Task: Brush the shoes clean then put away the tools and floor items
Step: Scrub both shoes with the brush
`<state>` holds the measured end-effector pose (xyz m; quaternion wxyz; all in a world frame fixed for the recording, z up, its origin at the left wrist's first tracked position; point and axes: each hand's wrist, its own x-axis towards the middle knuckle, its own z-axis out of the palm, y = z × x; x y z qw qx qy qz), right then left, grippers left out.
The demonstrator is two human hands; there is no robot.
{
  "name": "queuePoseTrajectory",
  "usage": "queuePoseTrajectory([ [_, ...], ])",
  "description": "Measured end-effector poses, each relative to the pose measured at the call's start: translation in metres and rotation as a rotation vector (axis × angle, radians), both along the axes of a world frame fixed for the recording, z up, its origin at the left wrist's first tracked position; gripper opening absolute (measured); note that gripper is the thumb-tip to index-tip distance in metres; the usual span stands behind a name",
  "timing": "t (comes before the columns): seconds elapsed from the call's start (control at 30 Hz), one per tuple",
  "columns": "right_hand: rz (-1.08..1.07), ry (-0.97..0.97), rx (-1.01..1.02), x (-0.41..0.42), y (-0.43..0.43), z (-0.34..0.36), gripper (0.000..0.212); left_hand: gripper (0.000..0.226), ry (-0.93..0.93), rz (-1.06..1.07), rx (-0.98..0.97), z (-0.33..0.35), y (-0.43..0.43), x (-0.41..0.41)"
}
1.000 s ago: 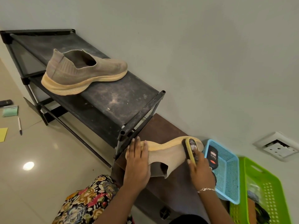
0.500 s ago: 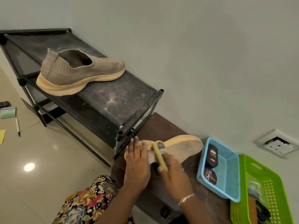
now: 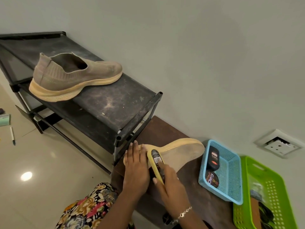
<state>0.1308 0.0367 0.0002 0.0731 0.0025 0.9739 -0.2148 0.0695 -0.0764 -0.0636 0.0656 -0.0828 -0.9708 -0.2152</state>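
On the brown bench (image 3: 161, 129) at the near right, against the wall, a tan shoe (image 3: 183, 151) lies on its side with its yellow sole turned toward the far wall and its toe pointing right. The left hand (image 3: 135, 172) rests flat on the heel end, fingers straight and together, pressing the shoe down. Just right of it, the right hand (image 3: 171, 180) has its fingers and thumb curled around a yellow brush (image 3: 156, 160), which lies against the shoe's upper near the heel; a bracelet (image 3: 184, 213) circles that wrist. Touching the toe of the shoe on its right is a blue basket (image 3: 234, 176) holding a black bottle (image 3: 213, 157) and a round tin (image 3: 212, 178). A green basket (image 3: 274, 192) sits just right of the blue one. Left of the bench stands a dusty black rack (image 3: 115, 100), and on its top shelf the second shoe (image 3: 74, 78) sits upright, toe to the right. On the floor (image 3: 41, 162) at the far left lie a pen (image 3: 12, 135) and a green pad (image 3: 5, 119). A socket (image 3: 277, 143) is set in the wall beyond the baskets.
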Motion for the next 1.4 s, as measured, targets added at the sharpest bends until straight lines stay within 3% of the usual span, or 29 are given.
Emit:
queuePoseTrajectory([
  [0.07, 0.019, 0.052, 0.126, -0.004, 0.014, -0.001, 0.052, 0.054, -0.029, -0.024, 0.014, 0.002, -0.004, 0.002],
  [0.17, -0.165, 0.036, 0.284, -0.033, 0.073, -0.005, 0.051, 0.069, -0.065, -0.041, 0.036, 0.004, -0.006, 0.003],
  [0.3, -0.460, 0.103, 0.129, -0.058, 0.095, 0.001, 0.049, 0.076, -0.041, -0.048, 0.023, 0.000, -0.005, 0.000],
  [0.47, 0.002, 0.028, -0.010, -0.006, 0.005, -0.007, 0.057, 0.054, -0.002, -0.024, 0.120, 0.006, -0.003, -0.001],
  [0.53, 0.014, 0.071, 0.088, -0.006, 0.010, -0.009, 0.063, 0.060, -0.026, -0.030, 0.152, 0.006, -0.004, 0.001],
  [0.67, -0.297, 0.098, 0.266, -0.047, 0.087, -0.005, 0.049, 0.068, -0.043, -0.076, 0.126, 0.010, -0.007, 0.004],
  [0.77, -0.542, 0.126, 0.156, -0.066, 0.100, 0.008, 0.047, 0.067, -0.081, -0.047, 0.121, 0.013, -0.005, 0.005],
  [0.83, -0.441, 0.093, 0.120, -0.058, 0.073, 0.004, 0.047, 0.074, -0.049, -0.022, 0.105, 0.012, -0.003, 0.001],
  [0.9, -0.204, 0.049, 0.118, -0.033, 0.024, -0.004, 0.049, 0.075, -0.067, -0.034, 0.127, 0.006, -0.001, -0.001],
  [1.0, -0.024, 0.032, 0.139, -0.008, -0.005, -0.007, 0.067, 0.067, -0.060, -0.051, 0.197, 0.003, -0.004, -0.003],
  [1.17, -0.344, 0.061, 0.269, -0.055, 0.090, -0.003, 0.048, 0.081, 0.019, -0.049, 0.110, -0.008, -0.005, -0.003],
  [1.3, -0.635, 0.090, 0.058, -0.069, 0.112, 0.001, 0.044, 0.090, 0.062, -0.041, 0.091, -0.012, -0.003, -0.004],
  [1.4, -0.617, 0.113, 0.033, -0.055, 0.081, -0.005, 0.047, 0.088, 0.064, -0.027, 0.091, -0.011, 0.002, -0.004],
])
